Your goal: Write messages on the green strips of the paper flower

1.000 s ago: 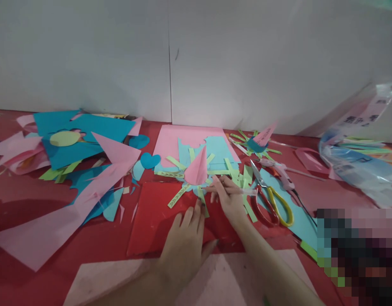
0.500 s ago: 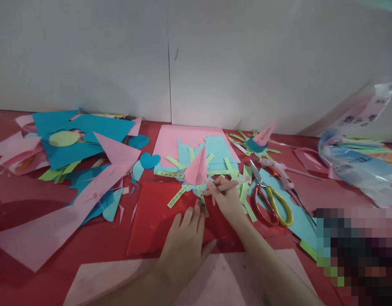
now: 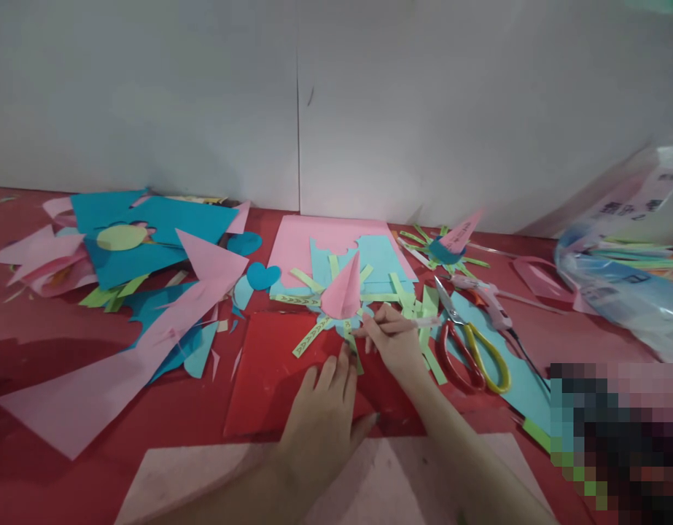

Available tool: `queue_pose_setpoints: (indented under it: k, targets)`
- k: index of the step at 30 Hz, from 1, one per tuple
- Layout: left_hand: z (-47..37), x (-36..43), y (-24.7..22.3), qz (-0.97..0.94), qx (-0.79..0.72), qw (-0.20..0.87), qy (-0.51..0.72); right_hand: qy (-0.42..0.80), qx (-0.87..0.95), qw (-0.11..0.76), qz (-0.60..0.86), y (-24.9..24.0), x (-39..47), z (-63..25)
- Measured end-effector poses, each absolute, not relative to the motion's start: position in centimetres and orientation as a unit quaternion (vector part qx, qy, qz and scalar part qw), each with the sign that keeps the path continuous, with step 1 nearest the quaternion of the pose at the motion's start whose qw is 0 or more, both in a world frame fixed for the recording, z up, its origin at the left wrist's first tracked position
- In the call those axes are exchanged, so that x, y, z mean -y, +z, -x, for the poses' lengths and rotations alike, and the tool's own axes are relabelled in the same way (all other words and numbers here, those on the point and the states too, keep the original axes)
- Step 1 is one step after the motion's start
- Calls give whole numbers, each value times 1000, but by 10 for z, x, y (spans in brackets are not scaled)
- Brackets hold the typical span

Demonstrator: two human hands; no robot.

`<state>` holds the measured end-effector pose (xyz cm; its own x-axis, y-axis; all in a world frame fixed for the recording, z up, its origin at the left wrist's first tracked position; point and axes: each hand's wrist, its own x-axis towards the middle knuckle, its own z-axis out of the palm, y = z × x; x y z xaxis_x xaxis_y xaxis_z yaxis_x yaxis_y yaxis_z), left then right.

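Note:
A pink paper cone (image 3: 341, 292) stands on a light blue scalloped base with green strips around it; some strips bear dark drawn marks. My right hand (image 3: 389, 337) is closed round a pale pen (image 3: 415, 323), its tip at the front green strip (image 3: 352, 343). My left hand (image 3: 325, 401) lies flat with fingers spread a little, the fingertips at the near end of that strip. Beneath them is a red sheet (image 3: 270, 364).
Scissors with red and yellow handles (image 3: 472, 357) and a pink glue gun (image 3: 492, 302) lie at the right. A similar cone piece (image 3: 448, 244) stands behind them. Paper scraps (image 3: 144, 328) cover the left, and a plastic bag (image 3: 615, 284) lies far right.
The whole view has shifted slightly, so things appear a little further right. The pen has tilted flatter, and its tip has moved from beside the cone's base down to the front strip.

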<state>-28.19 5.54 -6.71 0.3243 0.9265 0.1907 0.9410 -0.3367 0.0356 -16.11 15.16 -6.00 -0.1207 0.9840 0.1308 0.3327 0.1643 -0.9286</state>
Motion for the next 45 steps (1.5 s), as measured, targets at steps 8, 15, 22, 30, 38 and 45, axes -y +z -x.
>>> queue_pose_setpoints:
  k: [8,15,22,30,38,45]
  targets:
    - [282,-55,-66,813,575,37,-86,393,647,417,503,-61,-152,163]
    - [282,-55,-66,813,575,39,-86,391,647,417,504,-65,-153,162]
    - [282,-54,-66,814,574,31,-86,387,644,425,505,-63,-152,162]
    - [282,-54,-66,813,574,24,-88,384,649,422,503,-63,-150,162]
    - [281,-51,-69,806,582,35,-102,377,630,458,501,-60,-150,163]
    - [279,-49,-69,808,571,84,-122,332,649,458,508,-58,-144,165]
